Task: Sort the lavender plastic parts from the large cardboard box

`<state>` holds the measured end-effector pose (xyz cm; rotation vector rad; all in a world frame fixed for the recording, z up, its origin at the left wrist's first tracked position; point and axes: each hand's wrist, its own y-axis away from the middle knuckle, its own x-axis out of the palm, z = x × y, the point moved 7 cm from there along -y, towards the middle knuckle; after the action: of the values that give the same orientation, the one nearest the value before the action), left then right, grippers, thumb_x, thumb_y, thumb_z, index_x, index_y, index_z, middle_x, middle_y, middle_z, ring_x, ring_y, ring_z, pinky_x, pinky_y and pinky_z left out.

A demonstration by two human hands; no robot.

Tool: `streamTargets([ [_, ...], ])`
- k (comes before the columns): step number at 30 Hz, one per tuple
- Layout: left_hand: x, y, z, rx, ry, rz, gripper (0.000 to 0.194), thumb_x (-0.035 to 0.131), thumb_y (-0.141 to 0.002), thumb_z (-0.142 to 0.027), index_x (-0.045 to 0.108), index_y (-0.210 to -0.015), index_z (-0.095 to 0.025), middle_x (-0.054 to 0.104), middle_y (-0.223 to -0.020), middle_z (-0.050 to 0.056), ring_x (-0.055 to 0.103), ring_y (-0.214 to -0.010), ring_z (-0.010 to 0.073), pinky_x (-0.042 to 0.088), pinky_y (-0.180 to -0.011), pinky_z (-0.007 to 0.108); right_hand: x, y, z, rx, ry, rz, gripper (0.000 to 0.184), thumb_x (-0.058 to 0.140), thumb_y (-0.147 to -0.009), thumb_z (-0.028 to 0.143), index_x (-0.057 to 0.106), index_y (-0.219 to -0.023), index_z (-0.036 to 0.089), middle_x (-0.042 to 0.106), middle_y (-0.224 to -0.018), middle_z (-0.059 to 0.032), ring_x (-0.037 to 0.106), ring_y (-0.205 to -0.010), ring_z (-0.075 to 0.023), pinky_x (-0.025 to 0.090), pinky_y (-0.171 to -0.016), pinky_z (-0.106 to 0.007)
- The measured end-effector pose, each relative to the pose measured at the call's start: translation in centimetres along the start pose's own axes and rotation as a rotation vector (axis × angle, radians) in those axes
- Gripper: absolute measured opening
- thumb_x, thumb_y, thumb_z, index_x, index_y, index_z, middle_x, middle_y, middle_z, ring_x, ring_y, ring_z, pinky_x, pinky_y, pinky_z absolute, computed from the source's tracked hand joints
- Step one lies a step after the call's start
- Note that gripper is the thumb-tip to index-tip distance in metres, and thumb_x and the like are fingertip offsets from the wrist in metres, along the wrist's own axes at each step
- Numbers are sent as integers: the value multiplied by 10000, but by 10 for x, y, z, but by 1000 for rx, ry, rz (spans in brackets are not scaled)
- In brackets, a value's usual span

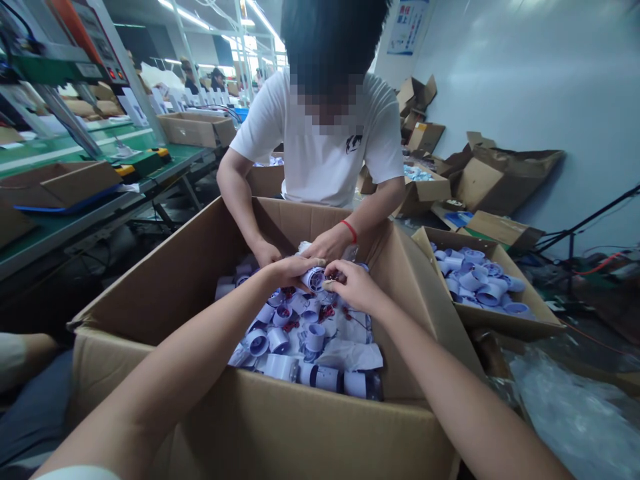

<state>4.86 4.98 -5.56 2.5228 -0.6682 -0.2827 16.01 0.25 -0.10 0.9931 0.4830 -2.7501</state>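
Observation:
My left hand [287, 272] and my right hand [353, 283] meet over a large open cardboard box [280, 420]. Between them they hold one small white cylindrical part [315, 279] with a dark ribbed inside. Below lie several more white cylindrical parts [280, 337], some with red wires, mixed with clear plastic wrap. A person in a white T-shirt [325, 160] sits across the box, and their two hands [300, 252] reach into its far end, just beyond mine.
A smaller cardboard box [520, 320] at the right holds several similar white parts. Empty and folded cartons [495, 173] pile up against the right wall. A green workbench [90, 193] with a machine runs along the left. Clear plastic sheeting [575, 413] lies at lower right.

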Motion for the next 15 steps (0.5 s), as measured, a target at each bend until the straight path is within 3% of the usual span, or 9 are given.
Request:
streamTargets([
  [4,6,4,-6,24,-13,47,148,546,-832,-312,616,-818,-182,581,-670,-13,538,-587,117,453,-512,215,0,-1,-6,64,-143,14,122,584,-731,167,640,-839,172,601,-796,-6,552,-660,-118,434,-642,-256],
  [8,11,7,-9,41,15,99,142,558,-830,-321,606,-824,-188,585,-704,-16,545,-623,117,459,-535,213,-8,-1,-15,189,-381,41,112,543,-771,266,582,-829,178,561,-589,33,517,-522,-114,406,-534,-245],
  [15,14,13,-18,55,106,177,241,654,-783,-377,630,-871,-154,626,-699,16,580,-644,127,501,-550,214,-33,4,-1,161,-793,-12,360,731,-614,466,530,-760,205,502,-557,59,470,-510,-91,375,-498,-225],
])
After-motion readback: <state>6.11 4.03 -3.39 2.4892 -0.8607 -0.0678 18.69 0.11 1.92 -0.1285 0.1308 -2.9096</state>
